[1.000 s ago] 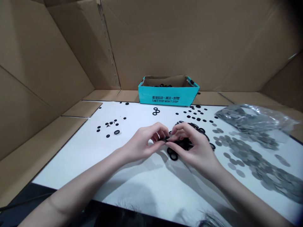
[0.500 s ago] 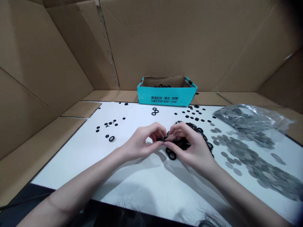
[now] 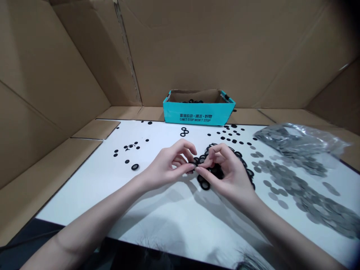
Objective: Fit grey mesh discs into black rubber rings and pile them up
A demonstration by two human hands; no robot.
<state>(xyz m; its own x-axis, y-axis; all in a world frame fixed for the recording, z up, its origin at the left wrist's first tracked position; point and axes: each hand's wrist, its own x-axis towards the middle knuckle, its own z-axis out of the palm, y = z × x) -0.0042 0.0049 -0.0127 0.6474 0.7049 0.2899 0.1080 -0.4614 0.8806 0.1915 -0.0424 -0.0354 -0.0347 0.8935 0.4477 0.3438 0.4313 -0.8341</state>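
Observation:
Fingertips of my left hand (image 3: 171, 165) and my right hand (image 3: 225, 167) meet over the white table, pinching a small black ring (image 3: 193, 163) between them. Most of that ring is hidden behind the thumbs. Beyond and beneath my right hand lies a pile of black rings (image 3: 204, 185), several with grey centres. To the left of my left hand, one black ring with a grey centre (image 3: 135, 167) rests alone on the table. Grey discs (image 3: 292, 180) spread in a heap to the right of my right hand.
A turquoise box (image 3: 197, 113) holding black rings stands at the back. Three rings (image 3: 183, 132) lie before it. Small black discs (image 3: 131, 146) are scattered left and back right. A clear plastic bag (image 3: 298, 138) of grey discs lies at right. Cardboard walls (image 3: 225, 45) enclose the table.
My left hand's fingers have lifted and loosened slightly, while both thumbs stay together at the ring. The lone ring at left appears shifted slightly right and down.

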